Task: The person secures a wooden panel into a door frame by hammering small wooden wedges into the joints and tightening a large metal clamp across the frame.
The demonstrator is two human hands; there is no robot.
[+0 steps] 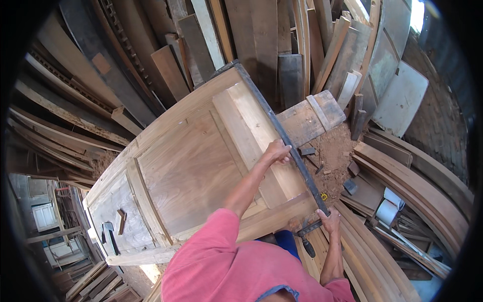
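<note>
A panelled wooden door lies flat in front of me. Along its right end runs a long dark bar clamp, its far jaw at the door's far corner. The clamp's screw and dark handle hang at the near edge. My left hand is closed, its fingers curled at the middle of the bar. Near the screw end, my right hand wraps round the bar. On the door's left part rest a dark-bladed hand tool and a small brown wood piece.
Many boards lean upright behind the door. A worn plank juts out past its right end, over wood shavings on the ground. Long planks lie at my right, beside a white cylinder. A yellow coiled thing sits near the clamp.
</note>
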